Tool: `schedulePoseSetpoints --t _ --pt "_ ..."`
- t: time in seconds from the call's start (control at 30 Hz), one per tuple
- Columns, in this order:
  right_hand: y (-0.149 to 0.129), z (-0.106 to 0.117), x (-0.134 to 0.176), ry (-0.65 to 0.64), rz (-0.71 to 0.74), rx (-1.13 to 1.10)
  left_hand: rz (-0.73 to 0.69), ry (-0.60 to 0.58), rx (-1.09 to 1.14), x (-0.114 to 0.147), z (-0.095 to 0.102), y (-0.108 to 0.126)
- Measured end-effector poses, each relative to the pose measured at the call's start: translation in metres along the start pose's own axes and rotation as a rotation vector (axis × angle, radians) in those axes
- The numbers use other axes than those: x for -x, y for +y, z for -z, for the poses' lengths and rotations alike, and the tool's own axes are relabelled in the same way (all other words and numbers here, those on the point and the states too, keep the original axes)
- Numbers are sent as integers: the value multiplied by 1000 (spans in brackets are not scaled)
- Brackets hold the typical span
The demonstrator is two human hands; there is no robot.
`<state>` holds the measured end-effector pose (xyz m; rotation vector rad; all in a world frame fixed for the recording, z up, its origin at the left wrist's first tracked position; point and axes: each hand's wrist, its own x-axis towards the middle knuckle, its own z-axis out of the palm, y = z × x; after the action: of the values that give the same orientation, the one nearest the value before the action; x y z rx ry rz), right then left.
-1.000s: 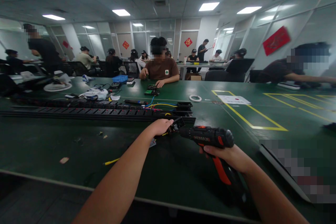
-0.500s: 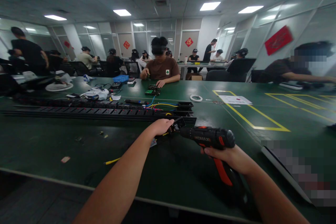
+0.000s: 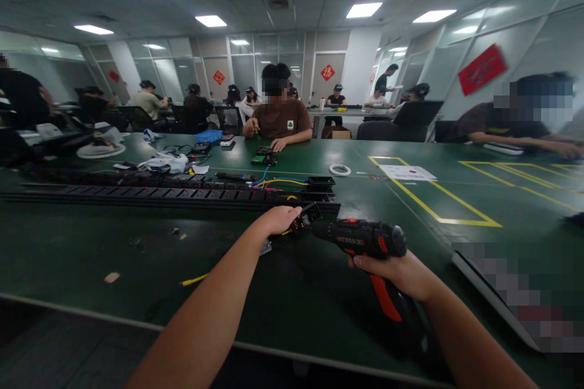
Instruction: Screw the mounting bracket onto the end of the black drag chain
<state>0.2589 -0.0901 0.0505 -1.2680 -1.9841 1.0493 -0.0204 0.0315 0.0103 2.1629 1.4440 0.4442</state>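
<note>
My left hand (image 3: 281, 219) is closed on a small black housing (image 3: 309, 216), tilted up off the table, with its inner parts facing right. A black and orange cordless drill (image 3: 365, 238) is gripped in my right hand (image 3: 396, 268), my fingers round its handle. The drill's nose points left at the housing; whether its tip touches is too dark to tell. Behind my left hand lie long black power strips (image 3: 182, 192) with rows of sockets. A yellow cable (image 3: 195, 280) comes out from under my left forearm.
Blue and yellow wires (image 3: 280, 181) run into the strips' open ends. A white ring (image 3: 340, 169) and a paper sheet (image 3: 407, 172) lie farther back on the green table (image 3: 292, 316). Opposite sits a person in a brown shirt (image 3: 283, 118) with circuit boards (image 3: 264, 155). A blurred-out flat object lies right.
My hands, the housing and the drill keep nearly the same place. In the background, a standing person at the left has moved farther left, and another at the back has shifted right.
</note>
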Motion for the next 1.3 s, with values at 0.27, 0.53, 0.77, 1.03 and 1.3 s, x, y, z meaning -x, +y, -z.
schedulePoseSetpoints --t 0.27,0.53,0.77,1.03,1.3 --pt "-2 0 0 5 -1 19 3 14 -12 -3 -2 -2" --pt "-2 -2 1 1 -9 -1 19 6 -3 0 0 1" --pt "-4 -5 1 -36 -99 -288 11 5 -3 -1 -1 -1" --pt "-2 -5 2 -50 -125 -241 11 7 -12 0 0 -1" --pt "-18 -1 2 -87 -90 -130 17 -12 -9 -2 -1 -1"
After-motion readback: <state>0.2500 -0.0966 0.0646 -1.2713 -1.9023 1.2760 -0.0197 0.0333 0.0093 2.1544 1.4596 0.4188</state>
